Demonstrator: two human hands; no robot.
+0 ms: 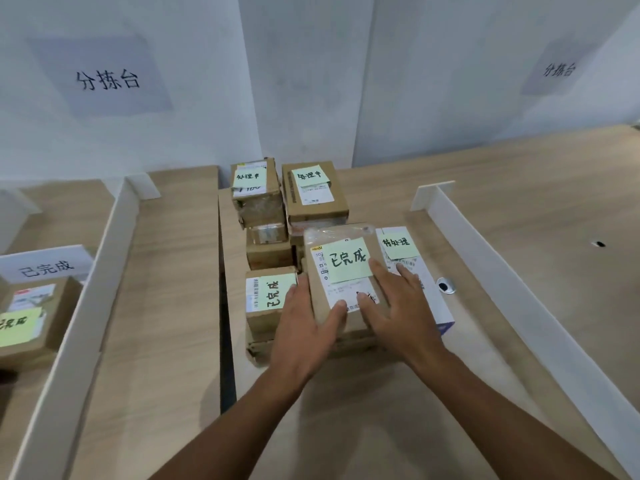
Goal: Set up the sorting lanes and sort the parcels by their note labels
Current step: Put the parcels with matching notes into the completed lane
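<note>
A pile of cardboard parcels with green notes sits in the middle of the table. My left hand [304, 327] grips the near-left edge of the top brown parcel [339, 244], whose note reads 已完成. Beside it, my right hand [394, 303] lies flat on that parcel's label, its fingers straight. A white parcel [408, 258] with another green note lies under it to the right. A smaller brown parcel [266, 299] with a 已完成 note stands left of my left hand. Two more noted parcels [254, 188] [313, 194] stand at the back.
White divider boards [86, 306] [519, 282] run along the table on the left and right, marking lanes. In the far-left lane stands a sign card [46, 266] reading 已完成, with a noted parcel [31, 317] in front of it. A cable hole [445, 285] lies right of the pile.
</note>
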